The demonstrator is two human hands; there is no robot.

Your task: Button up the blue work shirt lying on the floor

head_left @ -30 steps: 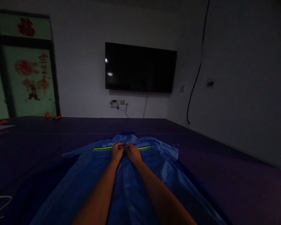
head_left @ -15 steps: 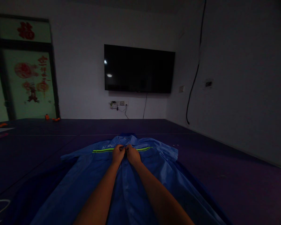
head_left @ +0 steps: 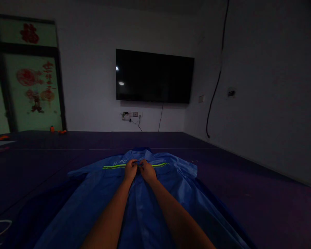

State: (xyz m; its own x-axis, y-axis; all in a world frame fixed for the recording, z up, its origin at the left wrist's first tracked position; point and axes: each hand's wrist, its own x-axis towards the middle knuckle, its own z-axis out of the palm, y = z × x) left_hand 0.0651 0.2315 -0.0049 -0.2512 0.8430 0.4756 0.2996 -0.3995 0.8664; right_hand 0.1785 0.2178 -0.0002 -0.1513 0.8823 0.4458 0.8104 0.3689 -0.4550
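A blue short-sleeved work shirt (head_left: 171,193) lies spread out face up, its collar pointing away from me. A bright yellow-green stripe crosses its chest, with pale letters above the stripe on the left. My left hand (head_left: 131,170) and my right hand (head_left: 147,171) meet at the front placket just below the collar. Both are closed, fingertips pinching the shirt's front edges close together. Whatever small fastening lies between the fingertips is too dark and small to make out. Darker blue cloth (head_left: 49,200) shows under the shirt on both sides.
The shirt rests on a wide dark purple surface (head_left: 248,193). Small orange objects (head_left: 62,132) lie at its far left, and a white cable (head_left: 2,222) loops at the near left. A television (head_left: 154,76) hangs on the far wall; a black cable (head_left: 214,93) runs down the right wall.
My fingers have shifted slightly at the placket, and a bit of blue cloth now shows between the fingertips. The shirt lies as before.
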